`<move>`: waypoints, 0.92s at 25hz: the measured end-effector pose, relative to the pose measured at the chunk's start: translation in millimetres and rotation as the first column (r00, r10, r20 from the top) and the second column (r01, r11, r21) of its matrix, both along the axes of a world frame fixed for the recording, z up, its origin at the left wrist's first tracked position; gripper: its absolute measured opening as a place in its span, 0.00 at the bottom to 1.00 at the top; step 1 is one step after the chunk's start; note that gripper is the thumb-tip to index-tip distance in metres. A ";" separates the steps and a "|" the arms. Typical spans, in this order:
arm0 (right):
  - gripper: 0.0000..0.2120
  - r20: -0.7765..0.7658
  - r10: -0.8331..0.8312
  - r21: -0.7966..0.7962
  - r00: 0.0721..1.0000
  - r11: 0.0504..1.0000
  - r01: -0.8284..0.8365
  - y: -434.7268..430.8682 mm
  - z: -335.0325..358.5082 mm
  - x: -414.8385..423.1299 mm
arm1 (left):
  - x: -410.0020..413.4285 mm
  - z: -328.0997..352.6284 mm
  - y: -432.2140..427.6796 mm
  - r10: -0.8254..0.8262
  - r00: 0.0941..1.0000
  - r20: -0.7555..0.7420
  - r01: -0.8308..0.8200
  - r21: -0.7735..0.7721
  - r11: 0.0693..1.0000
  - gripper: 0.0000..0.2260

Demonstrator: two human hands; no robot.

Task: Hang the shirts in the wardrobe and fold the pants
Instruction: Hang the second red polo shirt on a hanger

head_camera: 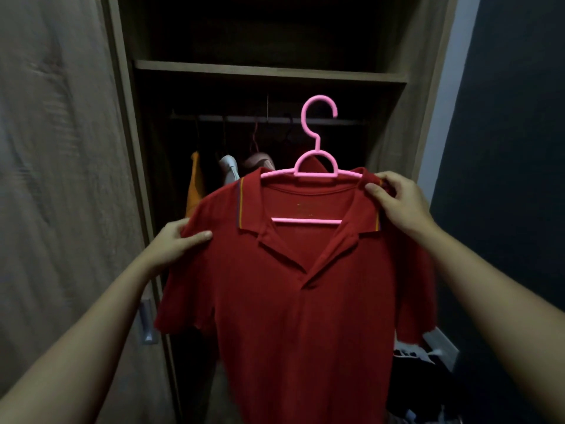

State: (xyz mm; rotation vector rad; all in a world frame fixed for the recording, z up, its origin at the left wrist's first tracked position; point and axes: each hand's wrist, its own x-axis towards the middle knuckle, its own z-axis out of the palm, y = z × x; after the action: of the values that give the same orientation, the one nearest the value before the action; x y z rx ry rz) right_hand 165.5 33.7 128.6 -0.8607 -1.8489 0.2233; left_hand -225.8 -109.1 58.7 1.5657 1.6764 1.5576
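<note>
1. Red polo shirt (293, 301) sits on pink hanger (316, 166), held up in front of the open wardrobe (269, 71) (hook level with the rail (348, 121), not on it).
2. Left hand (174, 244) pinches the shirt's left shoulder.
3. Right hand (397, 201) grips collar and right shoulder.
4. Other garments (229, 169) hang behind.

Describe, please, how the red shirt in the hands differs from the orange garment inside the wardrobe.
The red shirt is held before the wardrobe by the left hand and right hand, its pink hanger clear of the rail; the orange garment already hangs from that rail. The red shirt fills the view, collar open; the orange garment shows only as a narrow strip. Both are plain, warm-coloured clothes.
</note>
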 end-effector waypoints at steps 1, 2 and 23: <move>0.07 0.002 0.015 -0.004 1.000 1.000 -0.015 0.4 0.4 -0.2 | -6.0 -4.9 3.6 0.126 0.991 -0.052 -0.124 0.043 0.991 0.03; 0.07 0.002 0.033 -0.011 0.999 0.999 -0.033 0.1 -0.1 -0.5 | -10.3 -8.5 5.3 0.255 0.961 -0.109 -0.246 0.090 0.965 0.02; 0.20 -0.342 0.064 -0.661 0.937 0.693 -0.289 -49.8 -6.4 -87.9 | 185.2 22.7 6.7 0.192 0.704 -0.684 -0.249 0.016 0.968 0.15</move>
State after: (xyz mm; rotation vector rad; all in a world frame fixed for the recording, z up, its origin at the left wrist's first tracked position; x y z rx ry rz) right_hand 77.6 -16.1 122.2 -1.0779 -1.5469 1.1943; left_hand -40.6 -102.4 81.4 2.1247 2.3492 1.0190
